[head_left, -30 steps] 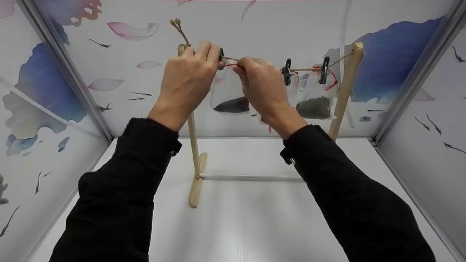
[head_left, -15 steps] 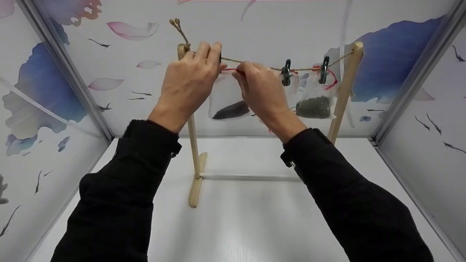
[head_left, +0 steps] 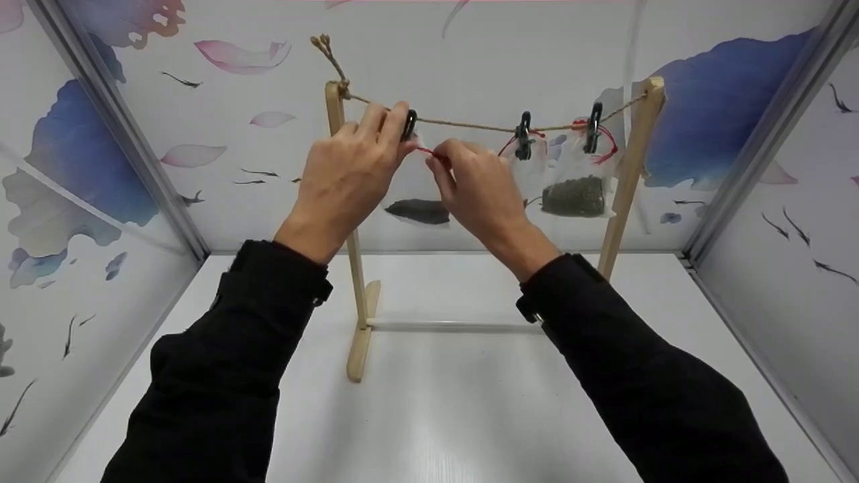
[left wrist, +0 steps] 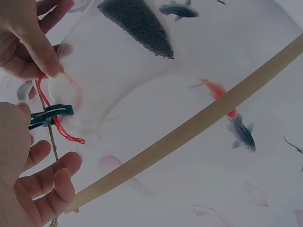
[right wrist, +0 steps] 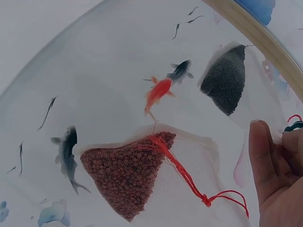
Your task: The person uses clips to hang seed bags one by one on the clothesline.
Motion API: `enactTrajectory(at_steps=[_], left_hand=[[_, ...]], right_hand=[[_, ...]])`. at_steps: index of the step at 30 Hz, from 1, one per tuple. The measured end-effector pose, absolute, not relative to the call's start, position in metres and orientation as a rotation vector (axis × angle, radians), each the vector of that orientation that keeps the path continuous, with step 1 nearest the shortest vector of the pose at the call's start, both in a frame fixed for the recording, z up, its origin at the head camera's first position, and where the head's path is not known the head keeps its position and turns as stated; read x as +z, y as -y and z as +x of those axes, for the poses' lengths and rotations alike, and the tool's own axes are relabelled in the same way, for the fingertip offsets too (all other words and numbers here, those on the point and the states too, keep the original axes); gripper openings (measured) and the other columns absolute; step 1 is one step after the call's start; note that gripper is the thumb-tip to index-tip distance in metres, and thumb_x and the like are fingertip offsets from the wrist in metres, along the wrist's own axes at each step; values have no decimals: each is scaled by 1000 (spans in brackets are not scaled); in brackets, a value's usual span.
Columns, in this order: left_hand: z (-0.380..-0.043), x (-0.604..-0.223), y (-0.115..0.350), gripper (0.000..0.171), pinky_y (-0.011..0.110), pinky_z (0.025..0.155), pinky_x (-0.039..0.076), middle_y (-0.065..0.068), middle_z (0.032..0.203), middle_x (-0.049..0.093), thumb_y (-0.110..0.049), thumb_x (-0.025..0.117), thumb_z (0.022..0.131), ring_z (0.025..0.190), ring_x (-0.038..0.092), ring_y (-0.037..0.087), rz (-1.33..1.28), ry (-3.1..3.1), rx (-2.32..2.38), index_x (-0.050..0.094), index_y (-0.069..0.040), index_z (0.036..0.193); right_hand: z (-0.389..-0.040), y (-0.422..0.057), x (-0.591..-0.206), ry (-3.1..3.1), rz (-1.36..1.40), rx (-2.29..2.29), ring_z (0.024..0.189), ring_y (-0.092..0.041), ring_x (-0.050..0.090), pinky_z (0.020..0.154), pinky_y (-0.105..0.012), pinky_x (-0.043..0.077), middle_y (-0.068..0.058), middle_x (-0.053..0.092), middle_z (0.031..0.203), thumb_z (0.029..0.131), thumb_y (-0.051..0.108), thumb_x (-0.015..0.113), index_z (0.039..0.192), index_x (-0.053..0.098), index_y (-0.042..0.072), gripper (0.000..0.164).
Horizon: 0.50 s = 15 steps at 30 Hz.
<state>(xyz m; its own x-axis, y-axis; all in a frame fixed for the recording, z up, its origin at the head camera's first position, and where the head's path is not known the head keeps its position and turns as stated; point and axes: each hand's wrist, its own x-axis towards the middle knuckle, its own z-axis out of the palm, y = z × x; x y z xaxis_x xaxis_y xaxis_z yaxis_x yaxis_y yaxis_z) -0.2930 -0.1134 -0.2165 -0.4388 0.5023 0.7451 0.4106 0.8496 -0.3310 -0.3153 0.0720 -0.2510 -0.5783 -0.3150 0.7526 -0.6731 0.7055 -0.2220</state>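
In the head view my left hand (head_left: 342, 178) holds a dark green clip (head_left: 409, 125) at the rope (head_left: 463, 125), near the left post. Its thumb and fingers lie either side of the clip's handles in the left wrist view. The clip's other end (left wrist: 66, 110) overlaps the rope and the top of a sheer mesh bag (left wrist: 128, 85). Black grains (head_left: 417, 210) fill the bag's bottom. My right hand (head_left: 480, 191) pinches the bag's red drawstring (head_left: 425, 151) at the top corner, just right of the clip.
Two more clips (head_left: 523, 136) hang mesh bags on the rope's right half, one with green grains (head_left: 574, 196). A bag of dark red grains (right wrist: 125, 175) shows in the right wrist view. Wooden posts (head_left: 629, 181) and a bottom rod (head_left: 463, 327) frame a stand on the white table (head_left: 436, 416).
Both hands have moved down together with the clip, the drawstring and the black-grain bag. The rope dips a little lower near the left hand, and more of it shows left of the clip.
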Motion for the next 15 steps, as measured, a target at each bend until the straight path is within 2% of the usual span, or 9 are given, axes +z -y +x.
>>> enactTrajectory(at_steps=[9,15], left_hand=[[-291,-240,121,49,39,47,48,18,107,61,-33,48,108,62,57,30,-693,2062,49,47,1,144],[-287,-261,127,50,41,49,50,19,109,59,-34,49,108,67,58,31,-695,2135,-18,47,0,144]], right_hand=[[-306,-77,-264,2153,797,684,86,-23,73,75,-37,57,-12,73,103,103,14,58,109,69,-1,19],[-296,-88,-283,2106,917,657,98,-23,72,74,-34,59,-12,72,111,103,13,57,117,67,0,21]])
